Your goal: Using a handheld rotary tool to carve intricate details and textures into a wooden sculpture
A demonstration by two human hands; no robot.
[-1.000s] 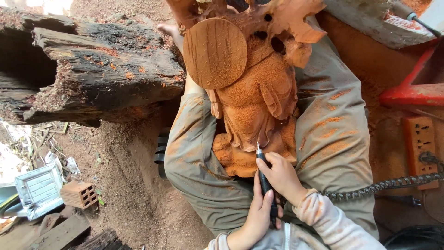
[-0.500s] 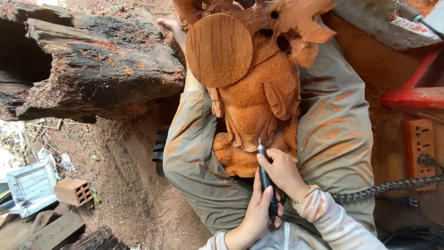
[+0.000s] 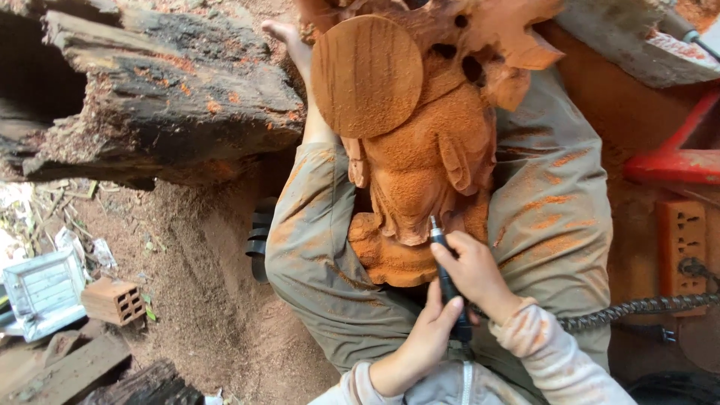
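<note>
A reddish-brown wooden carving with a round flat disc at its top rests between my legs in dusty khaki trousers. Orange sawdust covers it. My right hand grips a slim black rotary carving tool like a pen, its tip touching the lower part of the carving. My left hand holds the same tool lower down on its handle. A braided flexible shaft runs from the tool off to the right.
A large dark rotten log lies at upper left. On the sawdust-covered ground at lower left sit a small perforated brick, a silvery tray and wood scraps. An orange power strip and a red frame are at the right.
The view has shifted slightly down and right. Both hands keep their hold on the tool, whose tip stays on the carving's lower part.
</note>
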